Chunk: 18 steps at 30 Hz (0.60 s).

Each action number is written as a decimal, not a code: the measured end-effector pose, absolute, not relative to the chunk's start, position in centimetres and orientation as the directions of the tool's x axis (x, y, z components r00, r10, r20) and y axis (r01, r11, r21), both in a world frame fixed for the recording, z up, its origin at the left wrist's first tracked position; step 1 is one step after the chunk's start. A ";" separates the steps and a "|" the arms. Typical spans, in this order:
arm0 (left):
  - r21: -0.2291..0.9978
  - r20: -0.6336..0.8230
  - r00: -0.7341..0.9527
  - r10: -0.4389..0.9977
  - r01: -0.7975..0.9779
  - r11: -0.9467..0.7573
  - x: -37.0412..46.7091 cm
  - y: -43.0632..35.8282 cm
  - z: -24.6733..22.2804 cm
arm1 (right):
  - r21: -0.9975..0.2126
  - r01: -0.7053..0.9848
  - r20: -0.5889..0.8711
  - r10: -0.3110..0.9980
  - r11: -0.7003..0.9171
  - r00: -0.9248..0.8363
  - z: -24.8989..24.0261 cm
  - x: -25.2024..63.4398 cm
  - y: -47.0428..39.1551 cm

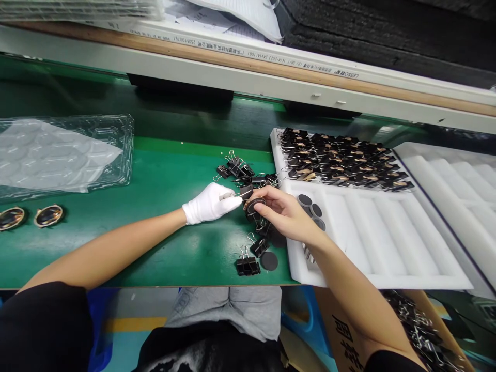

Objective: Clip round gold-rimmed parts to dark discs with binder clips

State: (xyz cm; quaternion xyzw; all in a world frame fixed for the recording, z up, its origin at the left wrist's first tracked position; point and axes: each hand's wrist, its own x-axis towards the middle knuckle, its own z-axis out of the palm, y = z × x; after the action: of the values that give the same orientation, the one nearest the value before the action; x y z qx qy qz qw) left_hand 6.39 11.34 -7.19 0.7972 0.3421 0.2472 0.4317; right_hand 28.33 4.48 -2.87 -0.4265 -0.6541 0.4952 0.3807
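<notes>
My left hand, in a white glove, pinches the wire handles of a black binder clip. My bare right hand grips a round dark disc with a gold-coloured edge, right at the clip's jaw. Whether the clip's jaw is around the disc's rim I cannot tell. Behind and in front of my hands lie several loose binder clips on the green table. A flat dark grey disc rests near the table's front edge, beside a standing binder clip.
At right, a white foam tray holds rows of clipped pieces and several grey discs. A clear plastic tray and two oval gold-rimmed pieces lie left. A cardboard box of clips stands below right. A shelf spans the back.
</notes>
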 end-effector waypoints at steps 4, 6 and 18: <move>0.848 0.114 0.643 0.757 0.334 -0.411 6.5 11.4 -7.3 | -0.987 0.155 0.013 0.974 0.050 -0.227 -2.0 29.7 5.0; 0.844 0.117 0.663 0.740 0.326 -0.426 6.5 11.3 -7.2 | -0.984 0.180 -0.036 0.983 -0.003 -0.180 -1.6 30.8 5.5; 0.776 0.134 0.830 0.542 0.252 -0.578 6.9 9.9 -7.0 | -0.824 0.550 -0.174 0.864 0.134 -0.472 -1.5 32.9 5.5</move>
State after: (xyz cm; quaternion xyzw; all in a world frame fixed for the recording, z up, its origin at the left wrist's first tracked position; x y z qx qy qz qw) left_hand 6.87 9.88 -7.00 0.8695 0.2281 0.1816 0.3987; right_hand 32.88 5.47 -1.53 -0.4829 -0.7323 0.4468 0.1758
